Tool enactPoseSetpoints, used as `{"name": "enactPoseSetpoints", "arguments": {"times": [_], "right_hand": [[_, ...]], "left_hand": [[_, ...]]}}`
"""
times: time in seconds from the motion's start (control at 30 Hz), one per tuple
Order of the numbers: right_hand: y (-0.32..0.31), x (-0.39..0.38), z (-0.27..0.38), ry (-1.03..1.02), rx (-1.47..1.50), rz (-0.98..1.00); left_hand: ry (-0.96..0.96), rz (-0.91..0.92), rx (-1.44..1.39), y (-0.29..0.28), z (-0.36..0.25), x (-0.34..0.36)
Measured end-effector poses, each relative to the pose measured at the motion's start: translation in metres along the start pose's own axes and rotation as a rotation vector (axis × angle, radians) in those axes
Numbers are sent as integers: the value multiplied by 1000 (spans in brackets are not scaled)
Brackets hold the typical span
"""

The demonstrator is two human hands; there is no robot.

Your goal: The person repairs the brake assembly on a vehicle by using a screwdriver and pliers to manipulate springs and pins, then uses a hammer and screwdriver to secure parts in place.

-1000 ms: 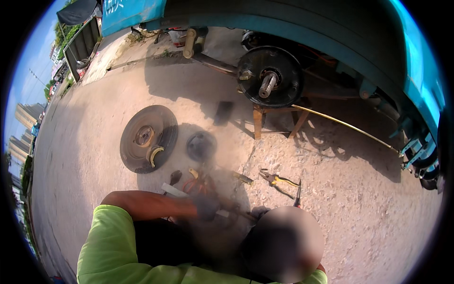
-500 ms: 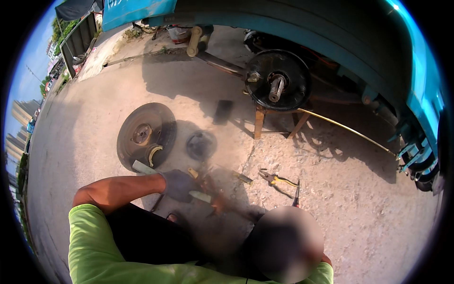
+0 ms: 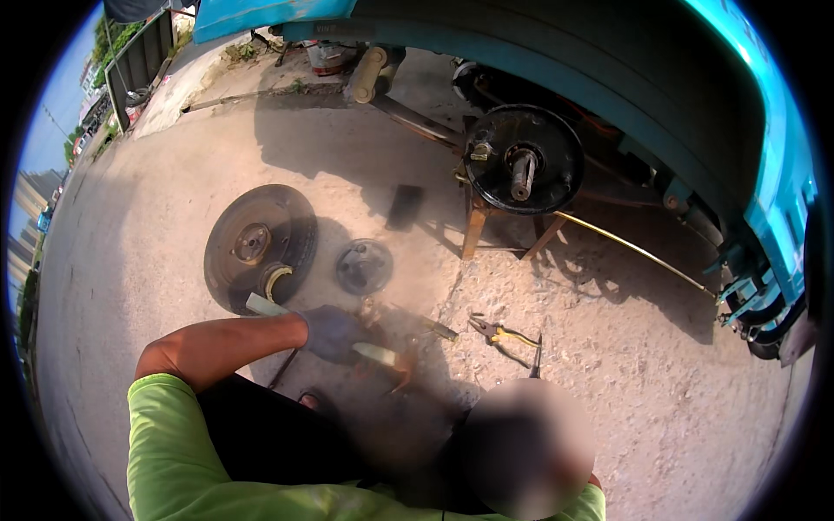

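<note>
My left hand, in a grey glove, is closed around a pale, slightly curved brake shoe. One end shows on either side of my fist. Beside that hand is a reddish-brown motion smear in hazy dust; what it belongs to I cannot make out. My right hand and forearm are lost behind a blurred round patch and the haze. Just beyond my left hand lies a large rusty drum, with another crescent brake shoe on it. A dark round cover lies to its right.
Yellow-handled pliers, a thin dark tool and a short rod lie on the concrete. Farther off, a black backing plate with a splined shaft sits above a wooden stand. The blue vehicle body overhangs it.
The scene has shifted slightly as my head moved. A small yellowish piece beyond my left hand no longer shows clearly there. My left hand keeps its hold on the brake shoe.
</note>
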State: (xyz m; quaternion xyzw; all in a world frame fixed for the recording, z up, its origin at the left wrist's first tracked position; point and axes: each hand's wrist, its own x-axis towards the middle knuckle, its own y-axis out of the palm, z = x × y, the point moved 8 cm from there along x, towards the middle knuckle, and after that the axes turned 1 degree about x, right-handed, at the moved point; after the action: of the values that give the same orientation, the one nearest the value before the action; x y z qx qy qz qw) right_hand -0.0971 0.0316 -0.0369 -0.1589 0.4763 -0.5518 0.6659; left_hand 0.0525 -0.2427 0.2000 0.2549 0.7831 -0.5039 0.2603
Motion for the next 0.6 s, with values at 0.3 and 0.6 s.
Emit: {"name": "enactPoseSetpoints", "arguments": {"times": [0.3,0.6], "right_hand": [[-5,-6,-12,-37,-22,2],[-42,-14,-6,-191,-237,24]], "left_hand": [[0,-59,8,-11,-5,1],[-89,16,-31,-5,14,13]]}}
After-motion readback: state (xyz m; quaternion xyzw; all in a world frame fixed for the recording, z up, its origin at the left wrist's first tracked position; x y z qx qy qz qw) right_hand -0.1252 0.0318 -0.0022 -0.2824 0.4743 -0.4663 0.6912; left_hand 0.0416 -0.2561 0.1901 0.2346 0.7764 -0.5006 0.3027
